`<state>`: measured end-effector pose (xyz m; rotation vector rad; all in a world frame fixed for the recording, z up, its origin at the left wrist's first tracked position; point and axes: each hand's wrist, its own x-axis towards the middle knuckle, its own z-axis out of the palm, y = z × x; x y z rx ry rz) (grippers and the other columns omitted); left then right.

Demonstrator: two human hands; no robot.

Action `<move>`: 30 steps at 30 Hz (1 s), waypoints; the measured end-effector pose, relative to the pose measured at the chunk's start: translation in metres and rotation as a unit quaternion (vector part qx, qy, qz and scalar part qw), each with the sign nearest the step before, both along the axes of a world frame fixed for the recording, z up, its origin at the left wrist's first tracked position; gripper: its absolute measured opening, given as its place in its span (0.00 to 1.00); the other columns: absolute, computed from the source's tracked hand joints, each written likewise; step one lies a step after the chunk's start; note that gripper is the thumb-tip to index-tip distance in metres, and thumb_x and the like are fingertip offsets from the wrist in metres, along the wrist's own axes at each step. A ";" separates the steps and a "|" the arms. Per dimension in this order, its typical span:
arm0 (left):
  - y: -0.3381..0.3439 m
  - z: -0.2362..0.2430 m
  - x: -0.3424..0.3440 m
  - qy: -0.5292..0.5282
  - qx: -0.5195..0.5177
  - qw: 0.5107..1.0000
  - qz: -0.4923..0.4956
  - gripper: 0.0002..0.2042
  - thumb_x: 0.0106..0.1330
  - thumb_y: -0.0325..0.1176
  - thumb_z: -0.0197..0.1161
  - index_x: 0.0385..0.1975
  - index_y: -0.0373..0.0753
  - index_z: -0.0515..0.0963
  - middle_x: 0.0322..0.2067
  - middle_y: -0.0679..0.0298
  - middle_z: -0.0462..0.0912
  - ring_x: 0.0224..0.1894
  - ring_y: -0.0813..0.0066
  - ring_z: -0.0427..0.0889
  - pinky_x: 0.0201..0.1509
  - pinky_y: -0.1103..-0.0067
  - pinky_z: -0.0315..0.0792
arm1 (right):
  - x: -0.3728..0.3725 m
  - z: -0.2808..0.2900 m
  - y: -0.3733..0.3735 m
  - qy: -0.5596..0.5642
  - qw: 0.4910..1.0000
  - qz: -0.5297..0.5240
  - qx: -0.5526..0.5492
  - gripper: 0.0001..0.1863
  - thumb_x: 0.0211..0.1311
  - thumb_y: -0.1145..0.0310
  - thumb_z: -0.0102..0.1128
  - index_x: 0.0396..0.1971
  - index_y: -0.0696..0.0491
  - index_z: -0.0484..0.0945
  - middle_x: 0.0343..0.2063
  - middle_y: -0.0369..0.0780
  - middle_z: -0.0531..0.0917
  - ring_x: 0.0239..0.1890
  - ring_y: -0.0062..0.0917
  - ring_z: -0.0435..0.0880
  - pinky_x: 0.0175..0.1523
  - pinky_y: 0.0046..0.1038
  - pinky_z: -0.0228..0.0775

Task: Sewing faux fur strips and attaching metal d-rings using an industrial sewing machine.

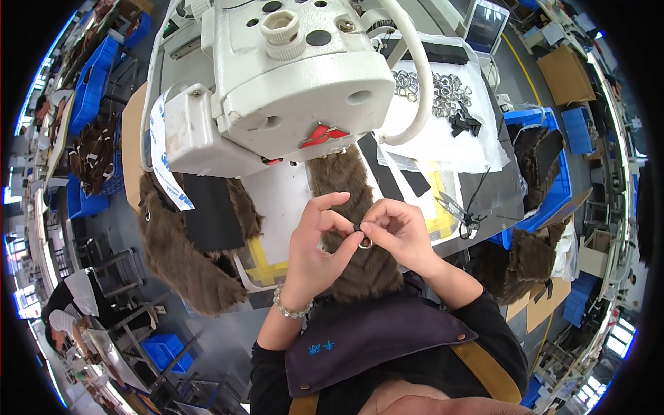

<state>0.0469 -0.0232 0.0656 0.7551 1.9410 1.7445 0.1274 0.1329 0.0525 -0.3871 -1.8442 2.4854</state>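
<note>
My left hand and my right hand meet in front of the sewing machine head. Between them, both thumbs and forefingers pinch a small metal ring with a short black strap piece at it. Whether the strap passes through the ring is hidden by my fingertips. Beneath my hands lies a long strip of brown fur fabric, its far end under the machine head. My left wrist wears a beaded bracelet.
Right of the machine, a white sheet bears many metal rings and black strap pieces. Scissors lie at the table's right side. More fur fabric hangs at left. A blue bin with fur pieces stands at right.
</note>
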 end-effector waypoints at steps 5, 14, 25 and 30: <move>0.004 -0.014 -0.011 -0.068 0.032 0.997 0.006 0.28 0.54 0.16 0.64 0.55 0.33 0.62 0.23 0.69 0.78 0.28 0.86 0.74 0.35 0.88 0.66 | -0.003 -0.006 0.002 -0.001 0.999 -0.025 0.030 0.03 0.61 0.79 0.60 0.34 0.61 0.76 0.28 0.38 0.82 0.32 0.17 0.82 0.36 0.17 0.73; 0.010 -0.023 -0.015 -0.121 0.049 0.991 0.014 0.24 0.56 0.19 0.63 0.51 0.35 0.61 0.22 0.70 0.77 0.28 0.86 0.72 0.38 0.86 0.65 | -0.016 -0.028 0.025 0.428 0.662 -0.005 0.616 0.14 0.43 0.74 0.60 0.34 0.59 0.80 0.34 0.42 0.81 0.31 0.27 0.81 0.35 0.25 0.73; 0.007 -0.033 -0.026 -0.128 0.059 0.989 0.035 0.20 0.58 0.18 0.62 0.48 0.36 0.63 0.22 0.72 0.75 0.27 0.88 0.70 0.34 0.87 0.64 | -0.039 -0.023 0.032 0.486 0.535 0.004 0.691 0.13 0.40 0.75 0.61 0.30 0.61 0.81 0.32 0.43 0.82 0.27 0.24 0.79 0.31 0.23 0.69; 0.008 -0.041 -0.031 -0.157 0.097 0.982 0.027 0.18 0.58 0.19 0.60 0.47 0.37 0.65 0.21 0.74 0.72 0.24 0.91 0.66 0.29 0.89 0.60 | -0.045 -0.019 0.031 0.492 0.533 0.027 0.688 0.13 0.40 0.74 0.61 0.31 0.61 0.81 0.32 0.44 0.82 0.27 0.24 0.79 0.31 0.23 0.69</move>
